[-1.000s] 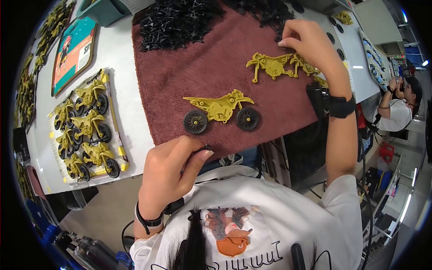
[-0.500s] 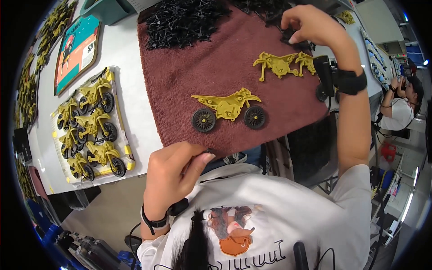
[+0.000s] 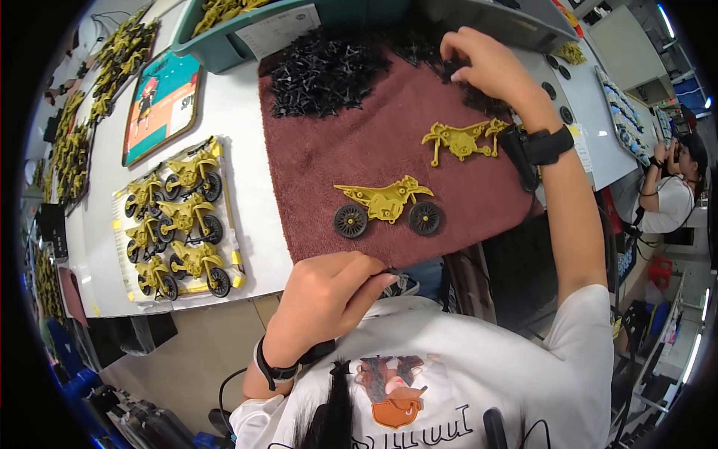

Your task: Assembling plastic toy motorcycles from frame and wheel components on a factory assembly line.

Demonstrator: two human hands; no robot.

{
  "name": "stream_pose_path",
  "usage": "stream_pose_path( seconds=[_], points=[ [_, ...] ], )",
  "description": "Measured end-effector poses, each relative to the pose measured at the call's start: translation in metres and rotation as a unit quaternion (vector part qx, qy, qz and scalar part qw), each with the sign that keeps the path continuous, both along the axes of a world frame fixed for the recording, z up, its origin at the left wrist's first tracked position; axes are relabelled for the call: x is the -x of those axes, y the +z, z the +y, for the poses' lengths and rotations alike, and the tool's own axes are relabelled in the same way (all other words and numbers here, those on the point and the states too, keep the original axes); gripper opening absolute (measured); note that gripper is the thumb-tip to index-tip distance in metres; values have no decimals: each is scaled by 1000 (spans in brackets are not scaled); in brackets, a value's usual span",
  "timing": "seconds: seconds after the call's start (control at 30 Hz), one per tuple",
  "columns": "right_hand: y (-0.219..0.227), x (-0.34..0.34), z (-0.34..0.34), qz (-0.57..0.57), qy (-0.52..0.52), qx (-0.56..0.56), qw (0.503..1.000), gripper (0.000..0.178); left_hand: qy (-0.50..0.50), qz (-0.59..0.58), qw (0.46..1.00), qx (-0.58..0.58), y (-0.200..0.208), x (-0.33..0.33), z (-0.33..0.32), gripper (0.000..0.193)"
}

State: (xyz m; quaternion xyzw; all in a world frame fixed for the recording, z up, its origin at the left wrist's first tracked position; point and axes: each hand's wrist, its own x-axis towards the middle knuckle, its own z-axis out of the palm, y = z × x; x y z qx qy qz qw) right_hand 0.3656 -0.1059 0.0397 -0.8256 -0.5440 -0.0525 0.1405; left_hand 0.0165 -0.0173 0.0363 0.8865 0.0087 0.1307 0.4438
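At the near edge of a brown-red cloth (image 3: 314, 209), my left hand (image 3: 329, 295) pinches a small dark piece (image 3: 392, 270) between thumb and forefinger; most of it is hidden. My right hand (image 3: 486, 67) reaches to the cloth's far right, its fingers curled down among loose small black parts (image 3: 482, 101). What lies between those fingertips I cannot make out. Between my hands lies a yellow toy motorcycle half (image 3: 385, 202) with two black spoked wheels. A yellow motorcycle body piece without wheels (image 3: 464, 141) rests nearer my right wrist, partly covered at its right end.
A heap of small black parts (image 3: 325, 75) covers the cloth's far left. Behind it stands a teal bin (image 3: 217, 56), with a grey bin (image 3: 501, 26) to its right. Several wheeled yellow motorcycles sit on a tray (image 3: 239, 258) at left, below a picture-covered tray (image 3: 161, 112).
The whole view has shifted, showing more of the bins. My right hand has moved farther in over the black parts. My left hand has shifted right along the cloth's near edge, still pinching.
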Motion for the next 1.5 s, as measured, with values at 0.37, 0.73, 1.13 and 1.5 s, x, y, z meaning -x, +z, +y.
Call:
stream_pose_path(
  seconds=[0.37,0.73,1.13,1.5],
  points=[
    [27,14,9,52,-63,35,996,23,35,15,999,-24,-6,2,0,13],
    [54,51,-33,405,-35,-58,912,24,69,39,997,0,-8,4,2,9],
    [-12,151,-71,392,-1,-165,905,22,104,60,991,-64,-21,-12,-13,8],
    [-28,171,-54,265,41,-92,959,14,190,16,953,-234,-48,-19,-27,18]
  ],
)
